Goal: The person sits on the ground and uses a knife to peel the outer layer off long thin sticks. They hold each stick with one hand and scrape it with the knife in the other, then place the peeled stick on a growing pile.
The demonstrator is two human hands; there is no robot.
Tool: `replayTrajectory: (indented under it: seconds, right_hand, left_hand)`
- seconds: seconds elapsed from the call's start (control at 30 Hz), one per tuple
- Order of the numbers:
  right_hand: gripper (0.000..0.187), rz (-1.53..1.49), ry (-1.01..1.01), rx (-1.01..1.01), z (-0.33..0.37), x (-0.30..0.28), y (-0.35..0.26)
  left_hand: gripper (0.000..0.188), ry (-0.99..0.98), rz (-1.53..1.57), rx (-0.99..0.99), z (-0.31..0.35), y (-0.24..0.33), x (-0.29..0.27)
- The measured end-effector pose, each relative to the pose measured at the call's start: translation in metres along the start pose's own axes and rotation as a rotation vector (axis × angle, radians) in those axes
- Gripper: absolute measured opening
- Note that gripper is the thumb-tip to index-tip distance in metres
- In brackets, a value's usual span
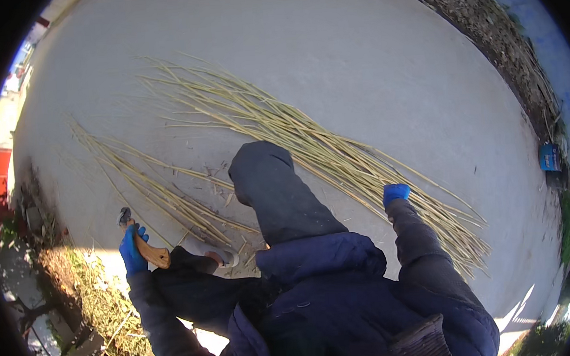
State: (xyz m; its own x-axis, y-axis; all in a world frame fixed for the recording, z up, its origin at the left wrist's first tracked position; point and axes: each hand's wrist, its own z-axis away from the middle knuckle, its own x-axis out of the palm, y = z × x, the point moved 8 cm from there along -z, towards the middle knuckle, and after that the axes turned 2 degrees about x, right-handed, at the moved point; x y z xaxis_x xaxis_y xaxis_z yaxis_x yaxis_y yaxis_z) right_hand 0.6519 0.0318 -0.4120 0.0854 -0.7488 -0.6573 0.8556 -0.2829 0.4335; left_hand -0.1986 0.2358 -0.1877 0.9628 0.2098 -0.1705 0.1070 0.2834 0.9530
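My left hand (132, 252), in a blue glove, is closed around the wooden handle of a hand tool (153, 252). The handle flares at its near end, and a small dark metal head shows beyond my fingers; its exact kind is unclear. My right hand (396, 193), also blue-gloved, is closed over a large spread of long yellow-green stalks (335, 145). What its fingers grip is hidden beneath the hand. A smaller bunch of similar stalks (160, 193) lies on the ground to the left, between my left hand and my bent knee (262, 169).
Grey concrete ground (328, 42) stretches under the stalks. Leafy debris (109, 309) lies at the lower left, beside dark branches. A blue bucket (549, 158) stands at the far right, near a strip of dry litter (487, 38) along a wall. Small scraps lie near my shoe (226, 256).
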Motion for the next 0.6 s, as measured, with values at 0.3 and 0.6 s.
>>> replayTrajectory:
  seconds: [0.3,0.6]
  right_hand:
    - [0.036,0.033,0.169,-0.158,-0.073,-0.197,-0.023]
    - [0.044,-0.055,0.431,-0.754,-0.024,-0.489,-0.36]
  left_hand:
    - [0.049,0.162,0.255,0.022,0.038,0.061,0.018]
    - [0.043,0.26,0.393,-0.039,0.051,0.083,0.028]
